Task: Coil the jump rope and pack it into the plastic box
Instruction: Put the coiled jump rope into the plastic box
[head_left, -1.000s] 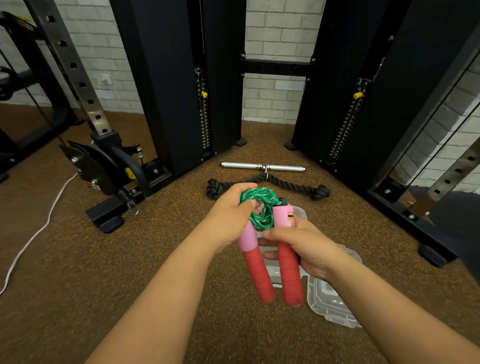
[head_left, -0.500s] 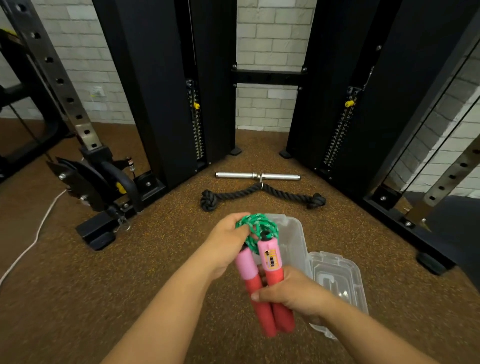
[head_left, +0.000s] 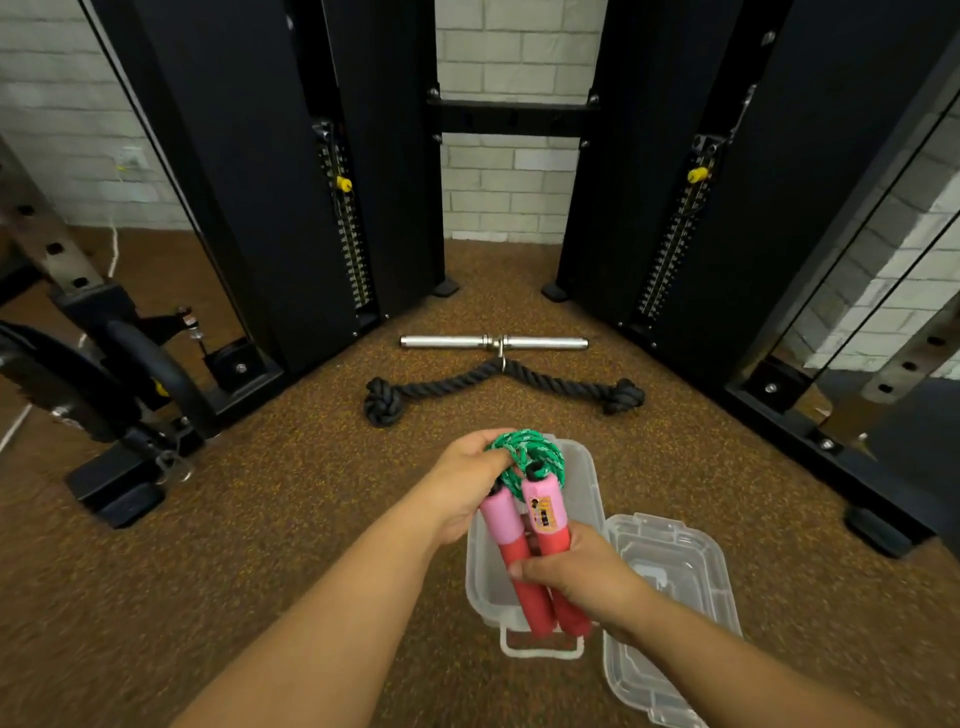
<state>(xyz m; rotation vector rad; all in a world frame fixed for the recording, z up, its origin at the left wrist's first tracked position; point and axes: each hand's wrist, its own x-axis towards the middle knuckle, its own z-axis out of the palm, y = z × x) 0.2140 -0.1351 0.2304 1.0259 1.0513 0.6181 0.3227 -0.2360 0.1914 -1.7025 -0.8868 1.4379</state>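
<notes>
Jump rope (head_left: 525, 457): green cord flecked with white, wound into a tight small coil; held above the open box
Handles (head_left: 535, 551): two, side by side, pink at the cord end, red foam grips below; an orange label on the right one
Left hand (head_left: 467, 486): fingers closed over the coil's left edge
Right hand (head_left: 576, 574): clamped round both red grips, holding them together
Plastic box (head_left: 584, 486): clear, on the brown speckled floor, directly beneath the rope
Lid (head_left: 670, 587): clear, lying just right of the box
Beyond: black knotted rope attachment (head_left: 498, 384) and steel bar (head_left: 493, 342) on the floor
</notes>
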